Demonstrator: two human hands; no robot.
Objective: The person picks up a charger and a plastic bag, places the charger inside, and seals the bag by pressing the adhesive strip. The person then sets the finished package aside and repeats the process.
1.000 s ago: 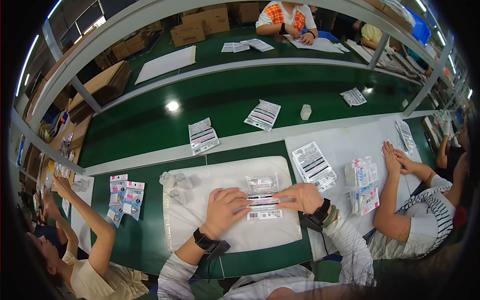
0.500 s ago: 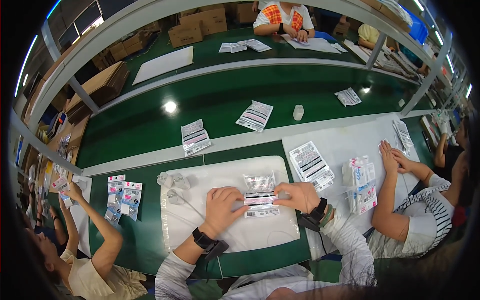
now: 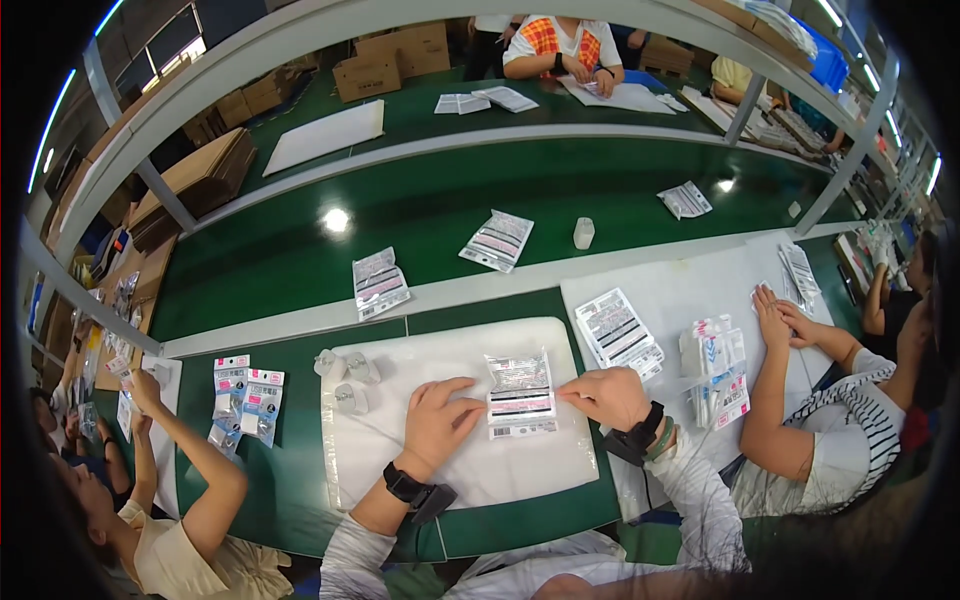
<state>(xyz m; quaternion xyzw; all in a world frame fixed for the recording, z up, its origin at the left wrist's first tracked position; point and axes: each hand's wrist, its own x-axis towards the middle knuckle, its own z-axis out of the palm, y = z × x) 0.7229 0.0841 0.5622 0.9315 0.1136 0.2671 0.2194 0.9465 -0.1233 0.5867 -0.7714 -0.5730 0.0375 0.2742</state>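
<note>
Grn bench [image 3: 300, 500]: wht mat [image 3: 540, 475], R sheet [image 3: 650, 270], blue pkts [image 3: 262, 405] L | mat: silver pkt [image 3: 520, 395] R of ctr, 3 plugs [image 3: 351, 400] upper L | far grn strip [image 3: 290, 280]: 3 pkts [image 3: 497, 240], wht pc [image 3: 584, 234] | sheet: flat pkts [image 3: 618, 333], pkt pile [image 3: 718, 370]

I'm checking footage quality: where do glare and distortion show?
Head view: round white glare spot on the glossy green surface; head view: pale grey metal rail bows upward, picture corners go black; head view: bright highlights on the crinkled silver plastic packet between left hand and right hand.
</note>
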